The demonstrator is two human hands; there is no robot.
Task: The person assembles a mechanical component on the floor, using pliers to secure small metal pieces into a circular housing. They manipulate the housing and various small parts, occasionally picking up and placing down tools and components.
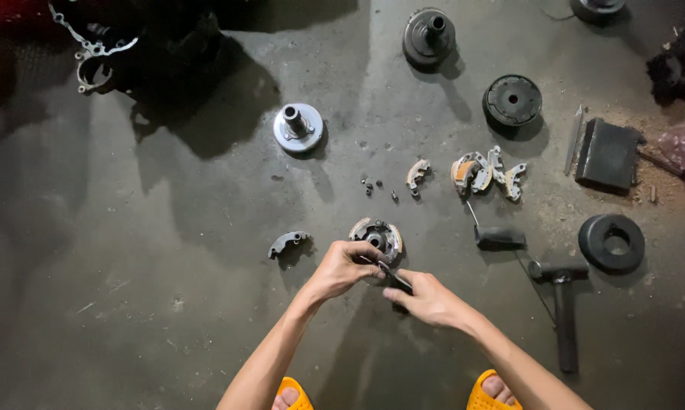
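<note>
the left hand (344, 267) pins the round metal part (378, 237) at twelve o'clock while the right hand (427, 298) grips a thin tool (394, 275), prying carefully.

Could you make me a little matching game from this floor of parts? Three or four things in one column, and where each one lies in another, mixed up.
Things:
1. silver hub with a short shaft
2. black ring
3. single curved shoe
4. round assembly

Places:
A. far right, beside the T-handled tool
B. just above the left hand and right hand
C. alone, left of the hands
D. upper middle, near the big shadow

Pairs: 1-D, 2-A, 3-C, 4-B
</note>
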